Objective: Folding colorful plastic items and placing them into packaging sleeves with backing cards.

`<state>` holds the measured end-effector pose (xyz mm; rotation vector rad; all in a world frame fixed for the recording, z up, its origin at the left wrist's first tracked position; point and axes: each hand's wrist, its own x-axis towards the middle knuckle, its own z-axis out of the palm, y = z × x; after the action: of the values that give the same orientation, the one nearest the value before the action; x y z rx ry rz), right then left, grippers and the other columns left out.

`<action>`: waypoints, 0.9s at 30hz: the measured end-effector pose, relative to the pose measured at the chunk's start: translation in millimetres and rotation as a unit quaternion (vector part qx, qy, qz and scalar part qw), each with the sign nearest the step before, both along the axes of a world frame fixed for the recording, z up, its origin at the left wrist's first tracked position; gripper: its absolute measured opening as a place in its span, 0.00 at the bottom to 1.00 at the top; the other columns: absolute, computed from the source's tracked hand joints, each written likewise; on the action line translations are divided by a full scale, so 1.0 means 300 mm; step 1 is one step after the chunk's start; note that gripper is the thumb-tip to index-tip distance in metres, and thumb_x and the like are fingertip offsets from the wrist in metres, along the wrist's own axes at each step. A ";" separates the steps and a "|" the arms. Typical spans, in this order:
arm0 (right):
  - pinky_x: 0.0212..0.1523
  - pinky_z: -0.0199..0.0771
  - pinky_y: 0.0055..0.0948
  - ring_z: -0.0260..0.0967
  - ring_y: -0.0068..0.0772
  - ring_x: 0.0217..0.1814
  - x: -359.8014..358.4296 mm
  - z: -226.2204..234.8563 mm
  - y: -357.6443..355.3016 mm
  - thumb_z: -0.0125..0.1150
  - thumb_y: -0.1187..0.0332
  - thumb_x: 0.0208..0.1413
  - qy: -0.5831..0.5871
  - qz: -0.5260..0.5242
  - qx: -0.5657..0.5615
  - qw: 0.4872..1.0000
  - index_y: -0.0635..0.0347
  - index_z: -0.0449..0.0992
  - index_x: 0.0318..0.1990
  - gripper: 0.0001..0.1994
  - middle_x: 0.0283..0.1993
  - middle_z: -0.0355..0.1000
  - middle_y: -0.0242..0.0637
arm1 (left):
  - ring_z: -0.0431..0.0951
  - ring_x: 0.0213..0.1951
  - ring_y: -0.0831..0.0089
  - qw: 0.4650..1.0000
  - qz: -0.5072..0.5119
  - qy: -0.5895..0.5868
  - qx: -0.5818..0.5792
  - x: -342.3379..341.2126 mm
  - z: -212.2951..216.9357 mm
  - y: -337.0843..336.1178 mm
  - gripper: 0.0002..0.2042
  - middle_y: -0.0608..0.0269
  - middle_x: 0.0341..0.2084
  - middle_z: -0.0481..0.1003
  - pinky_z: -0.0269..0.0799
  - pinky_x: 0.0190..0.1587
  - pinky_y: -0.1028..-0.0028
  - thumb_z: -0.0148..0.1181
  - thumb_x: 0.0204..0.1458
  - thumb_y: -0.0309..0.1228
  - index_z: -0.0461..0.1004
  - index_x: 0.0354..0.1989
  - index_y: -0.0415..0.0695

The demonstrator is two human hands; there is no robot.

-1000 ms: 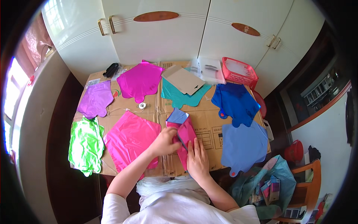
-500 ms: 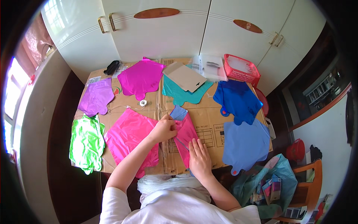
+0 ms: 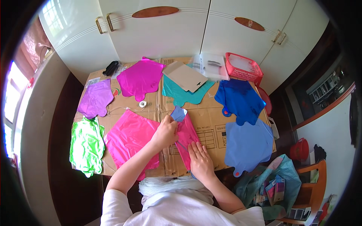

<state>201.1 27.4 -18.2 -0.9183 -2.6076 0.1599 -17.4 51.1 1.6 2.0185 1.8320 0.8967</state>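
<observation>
In front of me lies a narrow folded strip of pink foil balloon [image 3: 187,132] with blue foil [image 3: 178,113] showing at its far end. My left hand [image 3: 165,132] is closed, its curled fingers on the strip's left edge near the blue end. Flat on the strip's near part rests my right hand [image 3: 201,160], fingers stretched out. Left of the strip a flat pink foil balloon [image 3: 132,137] is spread out, partly covered by my left forearm. A light blue foil balloon [image 3: 249,147] lies flat on the right.
Cardboard [image 3: 203,116] covers the table. Around its edge lie green [image 3: 87,145], purple [image 3: 96,98], magenta [image 3: 141,78], teal [image 3: 181,96] and dark blue foil balloons [image 3: 241,100], a beige card [image 3: 184,76], a ribbon roll [image 3: 142,104] and a red basket [image 3: 243,69]. White cabinets [image 3: 158,34] stand behind.
My left hand has turned slightly, its fingers more tucked in at the strip's edge. My right hand stays flat on the strip. The whole view has shifted a little.
</observation>
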 end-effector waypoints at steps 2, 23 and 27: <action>0.66 0.54 0.46 0.59 0.51 0.65 -0.003 -0.001 0.002 0.52 0.71 0.51 0.009 -0.003 -0.001 1.000 0.68 0.68 0.55 0.22 0.58 0.66 0.51 | 0.72 0.37 0.55 0.987 -0.002 0.121 0.106 0.068 0.044 -0.013 0.11 0.54 0.33 0.69 0.71 0.44 0.62 0.61 0.34 0.25 0.73 0.30 0.39; 0.66 0.52 0.46 0.55 0.48 0.68 0.104 0.020 -0.003 0.54 0.64 0.56 -0.016 0.036 -0.055 0.998 0.67 0.64 0.59 0.25 0.62 0.62 0.50 | 0.52 0.67 0.62 0.961 -0.063 0.270 0.010 0.037 -0.044 0.094 0.37 0.55 0.63 0.58 0.36 0.68 0.52 0.42 0.54 0.58 0.55 0.65 0.43; 0.67 0.51 0.46 0.54 0.48 0.68 0.205 0.057 -0.039 0.56 0.63 0.55 -0.035 0.069 -0.097 0.992 0.68 0.64 0.59 0.26 0.63 0.60 0.51 | 0.50 0.68 0.62 0.961 -0.056 0.271 0.003 0.038 -0.052 0.094 0.38 0.54 0.64 0.57 0.34 0.68 0.50 0.40 0.54 0.59 0.54 0.66 0.43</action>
<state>262.7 15.8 -1.1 -0.8183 -2.7584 0.4305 -6.0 79.4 -13.9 2.5214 1.9311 0.3302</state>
